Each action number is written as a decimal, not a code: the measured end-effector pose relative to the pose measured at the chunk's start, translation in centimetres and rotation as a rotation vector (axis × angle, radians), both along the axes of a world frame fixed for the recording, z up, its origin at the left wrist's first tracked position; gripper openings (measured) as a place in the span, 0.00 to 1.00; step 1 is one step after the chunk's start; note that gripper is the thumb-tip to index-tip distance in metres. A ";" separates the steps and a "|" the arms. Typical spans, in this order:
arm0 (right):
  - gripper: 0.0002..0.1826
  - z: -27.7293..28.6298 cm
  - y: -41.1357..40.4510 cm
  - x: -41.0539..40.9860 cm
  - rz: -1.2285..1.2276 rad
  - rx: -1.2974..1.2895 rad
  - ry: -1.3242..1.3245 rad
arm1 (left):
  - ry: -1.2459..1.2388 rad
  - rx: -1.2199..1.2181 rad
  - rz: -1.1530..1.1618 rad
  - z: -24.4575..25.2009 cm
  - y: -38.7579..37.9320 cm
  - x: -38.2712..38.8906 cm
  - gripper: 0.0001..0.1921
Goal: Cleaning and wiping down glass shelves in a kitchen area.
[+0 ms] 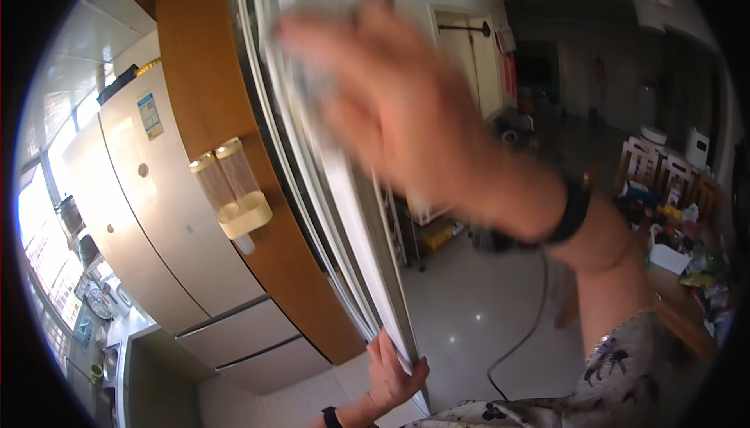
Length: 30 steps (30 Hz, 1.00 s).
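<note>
Large and motion-blurred, my right hand (387, 88) is raised in front of the upper part of a white-framed door panel (351, 211). A pale greyish blur lies at its fingers; whether this is a cloth or something else cannot be told. Lower down, my left hand (391, 372) grips the edge of the same panel, fingers on one side and thumb on the other. Both wrists wear black bands. Several white frame edges run side by side to the left of the panel.
A wooden side panel (205, 76) bears a cream cup dispenser (246, 215). Left of it stand a refrigerator (140, 193) and a kitchen counter (132, 319). A black cable (536, 322) crosses the tiled floor at right, near a cluttered table (674, 287) and chairs (638, 158).
</note>
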State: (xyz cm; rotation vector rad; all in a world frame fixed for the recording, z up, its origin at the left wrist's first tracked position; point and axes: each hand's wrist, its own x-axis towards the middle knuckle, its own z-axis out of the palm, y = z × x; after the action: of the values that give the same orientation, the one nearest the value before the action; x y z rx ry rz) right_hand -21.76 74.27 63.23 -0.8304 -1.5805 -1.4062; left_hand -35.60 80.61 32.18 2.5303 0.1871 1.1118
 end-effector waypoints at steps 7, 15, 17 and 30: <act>0.27 -28.3 -2.1 -3.1 0.118 -0.389 0.372 | 0.016 0.190 -0.162 -0.9 2.1 -1.5 0.46; 0.25 -34.4 -3.3 -4.4 -0.120 -0.359 0.652 | 0.217 -0.230 -0.678 -0.4 4.9 -3.5 0.49; 0.26 -24.9 -1.4 -4.9 0.036 -0.172 0.746 | 0.190 -0.244 -0.765 -0.7 5.8 -3.2 0.49; 0.23 -31.7 0.6 -8.4 -0.255 0.038 0.925 | 0.219 -0.402 -1.041 -2.0 8.0 -2.0 0.49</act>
State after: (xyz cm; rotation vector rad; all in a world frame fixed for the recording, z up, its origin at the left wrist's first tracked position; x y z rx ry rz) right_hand -30.20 74.92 31.48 -1.4274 -0.7473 -0.9618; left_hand -37.59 88.63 30.20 1.9109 -0.7022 0.3261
